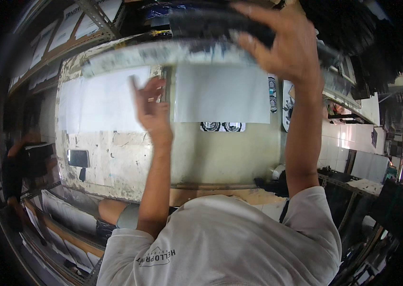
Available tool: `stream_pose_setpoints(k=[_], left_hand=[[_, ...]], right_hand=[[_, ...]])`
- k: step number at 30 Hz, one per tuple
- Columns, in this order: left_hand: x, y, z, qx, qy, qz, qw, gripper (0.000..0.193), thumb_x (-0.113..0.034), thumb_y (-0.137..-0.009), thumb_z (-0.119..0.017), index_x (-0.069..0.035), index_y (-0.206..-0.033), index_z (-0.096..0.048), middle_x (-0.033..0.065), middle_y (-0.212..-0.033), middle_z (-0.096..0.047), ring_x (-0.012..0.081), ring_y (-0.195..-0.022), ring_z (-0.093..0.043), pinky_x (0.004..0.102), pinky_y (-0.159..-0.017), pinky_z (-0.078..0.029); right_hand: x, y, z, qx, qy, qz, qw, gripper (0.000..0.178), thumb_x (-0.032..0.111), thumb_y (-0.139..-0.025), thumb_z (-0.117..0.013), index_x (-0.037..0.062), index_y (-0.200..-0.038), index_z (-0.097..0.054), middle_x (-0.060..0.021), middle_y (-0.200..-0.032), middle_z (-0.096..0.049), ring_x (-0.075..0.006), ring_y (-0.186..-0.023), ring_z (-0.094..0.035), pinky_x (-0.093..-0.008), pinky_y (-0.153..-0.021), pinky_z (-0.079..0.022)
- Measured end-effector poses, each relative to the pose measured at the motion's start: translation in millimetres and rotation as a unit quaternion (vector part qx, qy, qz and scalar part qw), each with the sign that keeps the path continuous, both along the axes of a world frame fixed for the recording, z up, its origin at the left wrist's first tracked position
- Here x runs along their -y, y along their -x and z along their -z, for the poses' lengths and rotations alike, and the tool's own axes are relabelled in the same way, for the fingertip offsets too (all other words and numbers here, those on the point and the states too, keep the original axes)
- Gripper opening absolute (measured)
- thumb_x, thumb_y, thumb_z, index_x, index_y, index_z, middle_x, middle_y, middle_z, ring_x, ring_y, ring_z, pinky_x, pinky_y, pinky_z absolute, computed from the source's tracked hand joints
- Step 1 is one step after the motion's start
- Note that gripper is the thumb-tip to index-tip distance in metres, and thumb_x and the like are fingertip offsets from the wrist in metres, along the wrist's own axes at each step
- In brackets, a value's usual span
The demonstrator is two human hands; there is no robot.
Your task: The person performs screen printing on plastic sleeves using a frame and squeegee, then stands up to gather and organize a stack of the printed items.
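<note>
A person leans over a worn, pale tabletop [230, 159]. A long, smeared frame [158, 55], blurred, spans its far edge. The right hand [285, 50] is at the frame, thumb and fingers spread wide; whether it grips cannot be told. The left hand [153, 106] looks empty, fingers loosely apart, above the inner edge of a white sheet [99, 102]. A grey-white sheet [223, 93] lies to its right, partly covering a card [222, 127] with black round designs. A phone [78, 158] rests near the left edge.
</note>
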State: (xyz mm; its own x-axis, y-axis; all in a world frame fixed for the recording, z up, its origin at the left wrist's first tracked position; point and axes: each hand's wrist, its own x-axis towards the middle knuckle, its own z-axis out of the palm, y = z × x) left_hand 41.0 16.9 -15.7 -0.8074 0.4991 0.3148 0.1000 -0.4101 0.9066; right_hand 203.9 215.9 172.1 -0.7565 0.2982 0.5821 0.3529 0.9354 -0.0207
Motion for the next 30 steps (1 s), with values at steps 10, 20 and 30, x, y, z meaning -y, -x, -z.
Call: stream_pose_setpoints(k=[10, 20, 30], left_hand=[[132, 28, 78, 0.115, 0.171, 0.002, 0.979, 0.086, 0.005, -0.058, -0.087, 0.004, -0.137, -0.053, 0.0088, -0.119, -0.066, 0.0218, -0.11, -0.062, 0.0337, -0.098, -0.05], [154, 30, 141, -0.242, 0.362, -0.103, 0.894, 0.097, -0.029, -0.049, -0.098, -0.003, -0.132, -0.056, 0.02, -0.148, -0.044, 0.0396, -0.134, -0.042, 0.0511, -0.11, -0.04], [154, 28, 129, -0.208, 0.347, -0.09, 0.91, 0.095, -0.033, -0.058, -0.095, -0.006, -0.14, -0.055, 0.0188, -0.151, -0.039, 0.0377, -0.139, -0.037, 0.0494, -0.114, -0.034]], right_hand=[[88, -45, 139, 0.033, 0.335, 0.031, 0.941, 0.049, 0.02, -0.079, -0.076, 0.0232, -0.127, -0.071, -0.0176, -0.099, -0.069, -0.032, -0.082, -0.067, -0.0416, -0.071, -0.052], [96, -34, 241, 0.195, 0.301, 0.072, 0.931, 0.078, 0.013, -0.07, -0.081, 0.0203, -0.143, -0.055, -0.0107, -0.112, -0.054, -0.0289, -0.112, -0.049, -0.0495, -0.1, -0.031], [-79, 62, 265, 0.103, 0.17, 0.09, 0.976, 0.082, 0.013, -0.065, -0.084, 0.019, -0.142, -0.057, -0.0097, -0.118, -0.057, -0.0279, -0.116, -0.05, -0.0463, -0.102, -0.03]])
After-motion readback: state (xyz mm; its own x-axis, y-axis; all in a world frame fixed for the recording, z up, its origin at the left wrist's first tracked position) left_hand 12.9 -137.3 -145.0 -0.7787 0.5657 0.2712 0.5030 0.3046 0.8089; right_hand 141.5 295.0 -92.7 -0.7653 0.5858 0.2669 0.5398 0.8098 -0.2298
